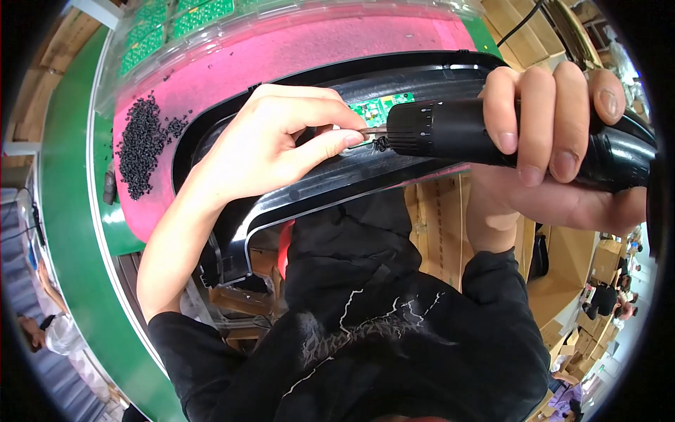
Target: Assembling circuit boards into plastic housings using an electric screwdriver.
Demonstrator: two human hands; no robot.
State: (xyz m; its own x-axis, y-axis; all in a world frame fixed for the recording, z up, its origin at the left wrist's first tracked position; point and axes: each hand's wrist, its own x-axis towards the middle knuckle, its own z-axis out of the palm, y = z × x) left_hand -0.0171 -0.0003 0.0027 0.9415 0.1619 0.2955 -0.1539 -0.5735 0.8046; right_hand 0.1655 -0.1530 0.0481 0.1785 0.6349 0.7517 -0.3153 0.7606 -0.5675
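My right hand [548,133] is wrapped round a black electric screwdriver [450,129], held nearly level with its bit toward the left. My left hand [281,137] is closed, thumb and forefinger pinching at the end of the metal bit [376,131]. Whether a screw sits between those fingertips is hidden. A few small dark screws [380,143] cluster beside the screwdriver's nose. Beneath both hands lies a long, glossy black plastic housing [281,213]. Inside it a green circuit board [394,100] shows partly, the rest covered by the tool and my fingers.
A pile of small black screws [140,148] lies on the pink mat [232,70], left of the housing. Near it is a small dark cylinder [110,186] on the green table [70,211]. Clear plastic trays [295,13] and more green boards [204,17] are at the back. Cardboard boxes [562,271] stand right.
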